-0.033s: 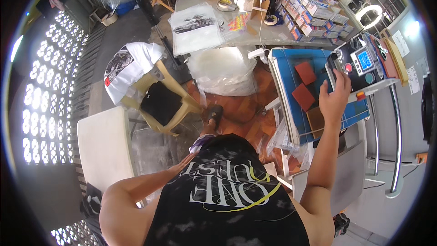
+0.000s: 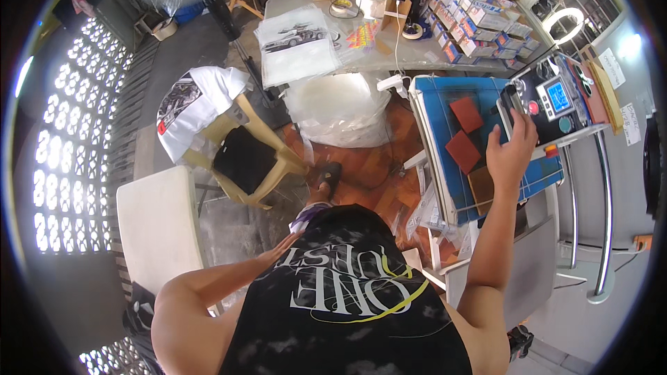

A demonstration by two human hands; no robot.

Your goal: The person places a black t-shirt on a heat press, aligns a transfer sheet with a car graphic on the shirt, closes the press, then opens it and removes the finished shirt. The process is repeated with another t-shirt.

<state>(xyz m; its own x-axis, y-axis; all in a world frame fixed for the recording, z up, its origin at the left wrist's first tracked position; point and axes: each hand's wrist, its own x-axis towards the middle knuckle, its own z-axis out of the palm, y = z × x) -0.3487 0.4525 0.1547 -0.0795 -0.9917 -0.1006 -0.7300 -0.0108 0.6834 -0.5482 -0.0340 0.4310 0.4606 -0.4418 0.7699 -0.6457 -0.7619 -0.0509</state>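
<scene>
My right hand (image 2: 511, 147) reaches to the front of a heat press (image 2: 538, 87), thumb apart and fingers stretched up at the end of its black handle (image 2: 509, 99). A lit blue screen (image 2: 558, 96) and a red button (image 2: 533, 107) sit just beyond the fingers. Beside the hand, a blue board (image 2: 434, 107) carries a red pad (image 2: 466, 114), a second red pad (image 2: 461, 151) and a brown one (image 2: 481, 186). My left hand (image 2: 279, 248) lies flat against the side of my black shirt (image 2: 326, 236), holding nothing.
A printed white T-shirt (image 2: 198, 101) hangs over a beige plastic chair (image 2: 267, 160) with black cloth on its seat. A white padded board (image 2: 156, 215) stands at left. Ahead, a table (image 2: 389, 59) holds printed transparent sheets (image 2: 299, 45), tape rolls, a phone and stacked boxes (image 2: 479, 14).
The view has shifted very slightly. Both hands stay where they were, and nothing else has visibly moved.
</scene>
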